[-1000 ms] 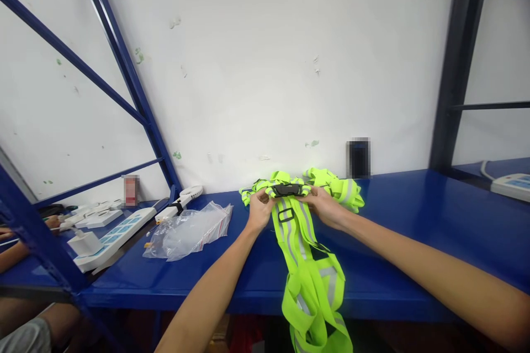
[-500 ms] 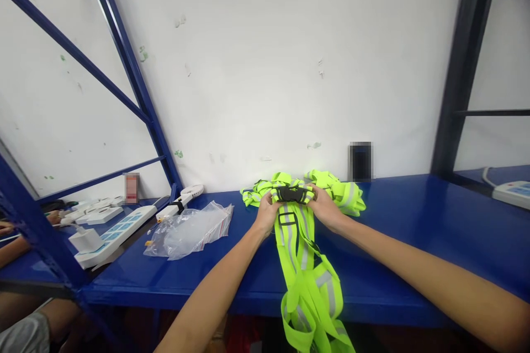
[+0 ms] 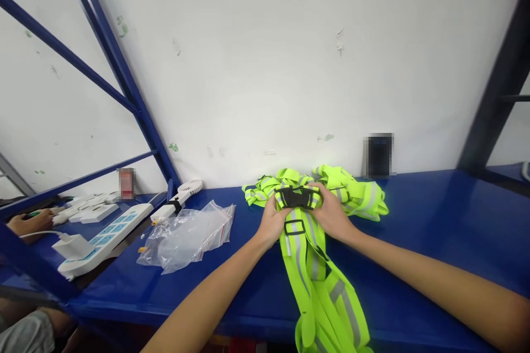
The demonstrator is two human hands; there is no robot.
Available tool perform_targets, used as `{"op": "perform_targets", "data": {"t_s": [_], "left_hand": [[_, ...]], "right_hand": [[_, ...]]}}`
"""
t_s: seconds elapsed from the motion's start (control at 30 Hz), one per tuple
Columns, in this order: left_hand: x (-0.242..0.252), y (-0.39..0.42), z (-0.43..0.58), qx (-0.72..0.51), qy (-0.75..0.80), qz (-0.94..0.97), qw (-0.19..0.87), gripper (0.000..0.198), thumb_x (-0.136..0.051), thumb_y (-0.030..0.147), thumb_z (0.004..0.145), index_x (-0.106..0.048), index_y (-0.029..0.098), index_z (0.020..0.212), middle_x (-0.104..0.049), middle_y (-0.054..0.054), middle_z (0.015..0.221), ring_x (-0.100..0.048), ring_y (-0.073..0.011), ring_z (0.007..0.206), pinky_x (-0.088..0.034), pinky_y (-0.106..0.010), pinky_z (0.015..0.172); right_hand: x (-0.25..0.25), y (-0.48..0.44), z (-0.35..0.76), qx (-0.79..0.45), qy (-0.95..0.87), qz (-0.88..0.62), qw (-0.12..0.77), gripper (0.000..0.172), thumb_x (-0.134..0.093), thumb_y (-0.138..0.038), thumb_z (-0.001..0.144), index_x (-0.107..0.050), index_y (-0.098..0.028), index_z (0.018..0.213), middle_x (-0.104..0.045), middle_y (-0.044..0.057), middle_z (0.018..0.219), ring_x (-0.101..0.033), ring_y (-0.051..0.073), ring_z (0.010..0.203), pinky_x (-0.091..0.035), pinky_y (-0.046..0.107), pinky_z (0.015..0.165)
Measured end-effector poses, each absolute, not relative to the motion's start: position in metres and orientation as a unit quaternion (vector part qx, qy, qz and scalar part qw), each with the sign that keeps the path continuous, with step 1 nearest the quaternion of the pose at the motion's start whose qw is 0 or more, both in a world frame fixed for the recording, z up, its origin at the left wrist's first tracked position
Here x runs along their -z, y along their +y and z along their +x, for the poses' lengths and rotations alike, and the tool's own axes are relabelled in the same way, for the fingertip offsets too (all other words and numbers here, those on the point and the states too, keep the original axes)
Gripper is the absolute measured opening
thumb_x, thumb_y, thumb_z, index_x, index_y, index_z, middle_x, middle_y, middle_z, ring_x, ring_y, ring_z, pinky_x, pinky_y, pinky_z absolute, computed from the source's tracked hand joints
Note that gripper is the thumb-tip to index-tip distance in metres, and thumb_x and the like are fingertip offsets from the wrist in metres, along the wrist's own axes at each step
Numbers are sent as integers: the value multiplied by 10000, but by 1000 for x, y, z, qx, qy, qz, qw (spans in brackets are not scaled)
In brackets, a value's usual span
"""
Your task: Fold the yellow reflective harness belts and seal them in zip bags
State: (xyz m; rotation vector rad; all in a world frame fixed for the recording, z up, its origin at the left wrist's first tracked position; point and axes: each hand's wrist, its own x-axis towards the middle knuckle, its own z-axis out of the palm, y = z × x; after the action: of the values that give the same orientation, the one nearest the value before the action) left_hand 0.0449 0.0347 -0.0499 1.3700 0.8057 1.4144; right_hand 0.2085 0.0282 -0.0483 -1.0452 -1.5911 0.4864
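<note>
A neon-yellow reflective harness (image 3: 308,265) with grey stripes runs from my hands toward me and hangs over the table's front edge. Its black side-release buckle (image 3: 297,197) is joined and faces me. My left hand (image 3: 271,219) grips the strap at the buckle's left end. At the right end, my right hand (image 3: 329,209) pinches the strap with thumb and fingers. Just below the buckle, a black strap slider (image 3: 294,227) sits on the webbing. More neon straps (image 3: 356,193) lie heaped on the table behind my hands.
Clear zip bags (image 3: 190,237) lie left of my arms, beside a white handheld fan (image 3: 178,201). Further left are a power strip (image 3: 107,240) with a plugged-in white adapter (image 3: 73,246) and another person's hand (image 3: 31,225). A blurred dark object (image 3: 379,155) leans against the wall.
The view has shifted slightly and come closer to the table. Both hands keep hold of the strap ends around the joined buckle; the hanging straps have swung a little to the right.
</note>
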Motion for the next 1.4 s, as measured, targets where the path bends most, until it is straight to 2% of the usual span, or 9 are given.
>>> {"op": "perform_targets", "data": {"t_s": [0.2, 0.37, 0.47, 0.6, 1.0, 1.13, 1.23, 1.3, 1.4], "left_hand": [[66, 25, 51, -554, 353, 525, 541, 352, -648, 329, 796, -626, 207, 1126, -646, -77, 1191, -515, -271, 1223, -379, -361, 1040], [73, 24, 54, -525, 401, 525, 537, 337, -653, 352, 792, -641, 193, 1089, -650, -77, 1166, -521, -271, 1199, -365, -363, 1046], [71, 26, 55, -524, 416, 530, 522, 346, -685, 333, 745, -637, 172, 1048, -676, -74, 1085, -583, -261, 1074, -428, -359, 959], [69, 28, 56, -559, 391, 537, 497, 298, -678, 227, 715, -639, 186, 1008, -693, -50, 1028, -614, -228, 990, -452, -330, 902], [67, 37, 52, -559, 427, 542, 459, 300, -657, 169, 707, -660, 193, 1005, -684, -54, 1053, -601, -227, 1034, -417, -341, 948], [72, 38, 48, -556, 406, 476, 547, 382, -613, 152, 656, -646, 203, 1034, -685, -39, 1080, -604, -240, 1051, -422, -372, 963], [72, 37, 48, -562, 343, 464, 593, 412, -554, 196, 657, -643, 186, 1060, -693, -40, 1085, -604, -261, 1069, -440, -403, 961], [68, 36, 50, -558, 307, 460, 618, 404, -556, 261, 683, -651, 174, 1066, -701, -52, 1077, -603, -278, 1085, -448, -418, 965], [62, 34, 54, -534, 267, 455, 661, 443, -550, 424, 764, -657, 156, 1100, -706, -82, 1076, -604, -294, 1106, -445, -427, 983]], "right_hand": [[52, 27, 207, -248, -644, -462, 557, 610, -612, -238, 773, -460, -270, 1363, -677, 18, 798, -619, 253, 695, -479, 393, 784], [56, 21, 221, -266, -677, -414, 547, 468, -573, -223, 808, -568, -285, 1272, -667, 33, 1156, -635, 268, 982, -470, 367, 903], [59, 18, 224, -263, -688, -394, 550, 391, -533, -140, 783, -659, -268, 1130, -683, 24, 1141, -614, 263, 1080, -445, 363, 960], [60, 19, 218, -274, -678, -391, 559, 417, -501, -63, 693, -715, -258, 992, -722, 23, 1037, -644, 247, 1018, -456, 358, 939], [47, 9, 205, -387, -662, -399, 502, 322, -483, -311, 882, -518, -271, 1199, -558, 41, 1240, -479, 243, 1200, -319, 436, 1074], [47, 15, 202, -491, -597, -331, 542, 665, -588, -238, 798, -307, -290, 1399, -460, 54, 1399, -466, 212, 1271, -343, 398, 1084], [46, 23, 201, -547, -532, -315, 565, 912, -663, -184, 702, -177, -309, 1464, -523, 65, 1353, -550, 218, 1198, -421, 405, 1025], [45, 26, 204, -550, -515, -329, 569, 910, -690, -181, 670, -234, -281, 1451, -605, 67, 1247, -601, 224, 1124, -446, 410, 998], [43, 27, 209, -499, -549, -364, 563, 660, -723, -200, 646, -501, -200, 1268, -668, 73, 1116, -632, 237, 1046, -446, 402, 999]]}}
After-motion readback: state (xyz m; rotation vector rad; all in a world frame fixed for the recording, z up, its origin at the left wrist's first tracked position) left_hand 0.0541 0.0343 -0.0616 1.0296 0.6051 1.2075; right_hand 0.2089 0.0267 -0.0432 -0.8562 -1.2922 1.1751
